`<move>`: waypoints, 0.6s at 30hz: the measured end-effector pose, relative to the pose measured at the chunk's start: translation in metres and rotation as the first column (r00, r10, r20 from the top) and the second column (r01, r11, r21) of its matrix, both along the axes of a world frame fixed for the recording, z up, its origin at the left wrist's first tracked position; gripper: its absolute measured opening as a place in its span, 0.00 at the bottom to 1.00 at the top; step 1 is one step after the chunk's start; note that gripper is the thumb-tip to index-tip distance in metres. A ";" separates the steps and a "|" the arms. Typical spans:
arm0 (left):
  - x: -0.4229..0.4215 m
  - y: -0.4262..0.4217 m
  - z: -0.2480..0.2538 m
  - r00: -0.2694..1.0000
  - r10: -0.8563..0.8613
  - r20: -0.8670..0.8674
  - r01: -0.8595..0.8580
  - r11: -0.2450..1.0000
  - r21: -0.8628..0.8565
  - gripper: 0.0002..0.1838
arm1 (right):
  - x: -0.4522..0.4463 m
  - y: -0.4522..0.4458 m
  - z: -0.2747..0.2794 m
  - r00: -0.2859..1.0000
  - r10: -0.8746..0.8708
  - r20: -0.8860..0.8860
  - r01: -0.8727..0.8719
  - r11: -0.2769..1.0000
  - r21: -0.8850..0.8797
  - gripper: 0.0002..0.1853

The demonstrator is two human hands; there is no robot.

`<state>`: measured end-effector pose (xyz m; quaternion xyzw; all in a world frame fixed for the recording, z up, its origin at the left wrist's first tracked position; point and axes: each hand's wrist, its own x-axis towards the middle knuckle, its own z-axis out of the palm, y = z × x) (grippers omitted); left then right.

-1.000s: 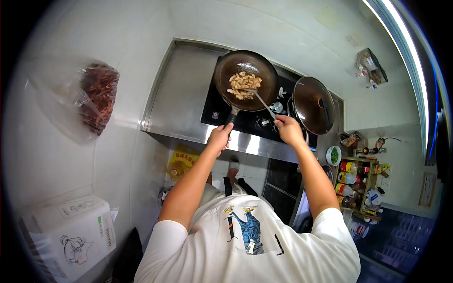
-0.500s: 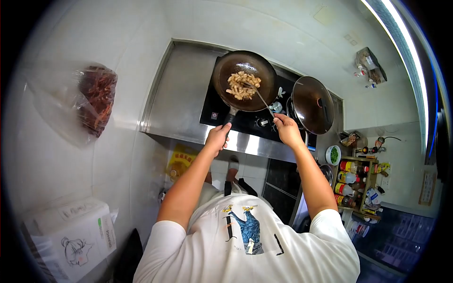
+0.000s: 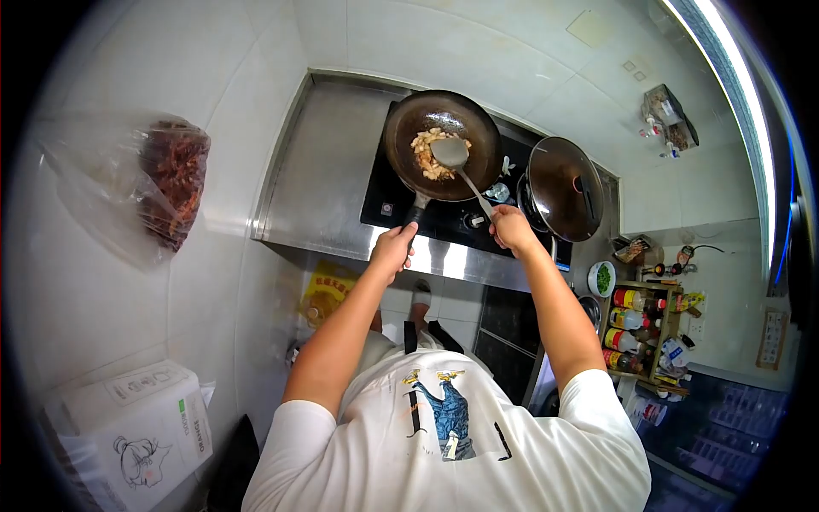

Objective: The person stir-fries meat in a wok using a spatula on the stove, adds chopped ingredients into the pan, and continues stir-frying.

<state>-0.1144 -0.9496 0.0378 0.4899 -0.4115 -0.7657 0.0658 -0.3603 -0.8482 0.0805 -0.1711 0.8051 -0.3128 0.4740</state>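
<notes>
A dark wok (image 3: 473,115) rests on the black stove (image 3: 373,209), with pale brown pieces of food (image 3: 432,165) at its middle. My left hand (image 3: 393,249) is wrapped round the wok's black handle (image 3: 415,220). My right hand (image 3: 509,229) grips the end of a metal spatula (image 3: 472,185). The spatula's broad blade lies over the food and hides part of it. Right of the wok stands a second pan under a glass lid (image 3: 559,183) with a dark handle.
A white bowl of chopped greens (image 3: 602,278) sits right of the stove, near a rack of bottles (image 3: 630,322). A bag of dark red dried food (image 3: 175,183) hangs at the left wall, above a white box (image 3: 141,435). Steel counter (image 3: 320,154) extends left of the stove.
The spatula's blade has come up out of the food and turned, its broad face now showing. My right hand has shifted slightly left. My left hand keeps its hold on the handle.
</notes>
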 end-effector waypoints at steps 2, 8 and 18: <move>0.000 0.000 -0.001 1.000 -0.007 0.005 0.007 1.000 0.005 0.20 | -0.002 0.012 -0.013 0.880 0.121 -0.460 -0.182 0.979 -0.089 0.15; -0.001 -0.001 -0.004 1.000 -0.013 0.024 0.013 1.000 0.009 0.20 | 0.007 0.013 0.004 0.690 0.278 -0.668 -0.285 0.953 0.102 0.15; -0.004 0.005 -0.006 0.999 0.028 -0.037 -0.028 1.000 0.002 0.19 | 0.012 0.001 0.015 0.710 0.275 -0.649 -0.299 0.951 0.076 0.15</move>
